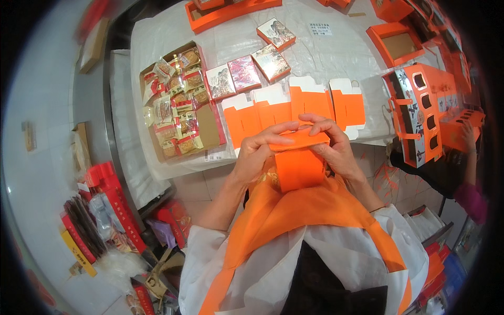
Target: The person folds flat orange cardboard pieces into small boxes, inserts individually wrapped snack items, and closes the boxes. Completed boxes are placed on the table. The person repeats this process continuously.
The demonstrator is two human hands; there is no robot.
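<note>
My left hand (pixel 256 153) and my right hand (pixel 337 148) pinch the top of a small orange cardboard box (pixel 301 172) from either side, close to my orange apron (pixel 294 215). Fingers and thumbs of both hands lie on its folded upper flap. Beyond them, several flat orange-and-white box blanks (pixel 313 101) overlap in a row on the table, white tabs pointing away from me. To the left lies a shallow carton (pixel 211 128) of wrapped round pastries (pixel 181 100). Behind the blanks sit several small boxes with landscape prints (pixel 271 62).
Orange carry boxes with cut-out windows (pixel 431 107) stand at the right; another person's hand (pixel 469 137) touches one there, below it a purple sleeve (pixel 471 201). An orange tray (pixel 395 44) lies at the far right. Red packaging (pixel 118 202) is piled at the lower left.
</note>
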